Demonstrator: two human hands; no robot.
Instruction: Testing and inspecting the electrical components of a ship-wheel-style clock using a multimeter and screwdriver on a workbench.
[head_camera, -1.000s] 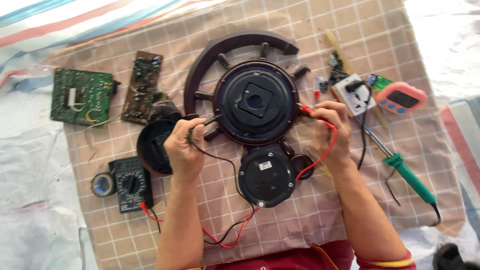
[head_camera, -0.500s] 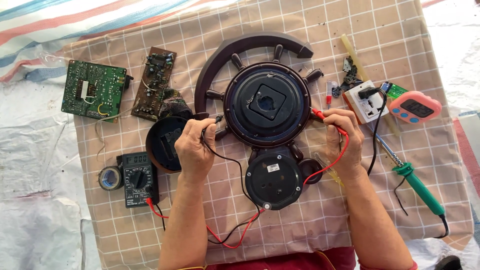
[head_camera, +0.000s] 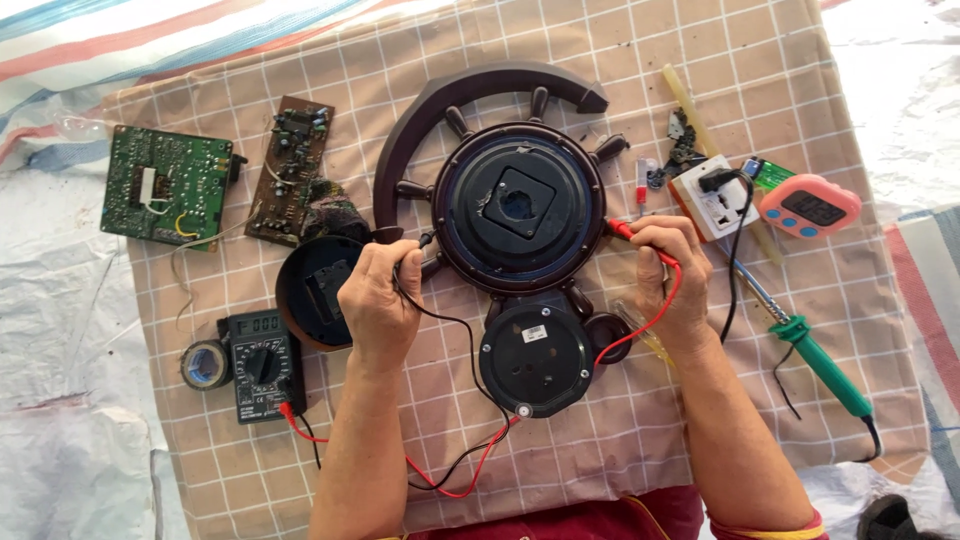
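Note:
A dark brown ship-wheel clock body (head_camera: 518, 205) lies face down on a checked cloth, with a smaller round black part (head_camera: 535, 358) below it. My left hand (head_camera: 378, 300) grips a black probe (head_camera: 420, 242), its tip at the wheel's left rim. The red probe (head_camera: 632, 236) is held in my right hand (head_camera: 672, 280), touching the wheel's right rim. Red and black leads run back to a black multimeter (head_camera: 260, 362) at the lower left.
Green circuit board (head_camera: 165, 185) and brown circuit board (head_camera: 293, 170) at upper left. A black round cover (head_camera: 312, 290) and tape roll (head_camera: 205, 364) on the left. White socket block (head_camera: 715, 197), pink timer (head_camera: 808, 206) and green-handled soldering iron (head_camera: 815, 358) on the right.
The view has drifted so everything sits slightly lower and further right in frame. Both hands stay on the probes at the wheel's rim, with hardly any movement.

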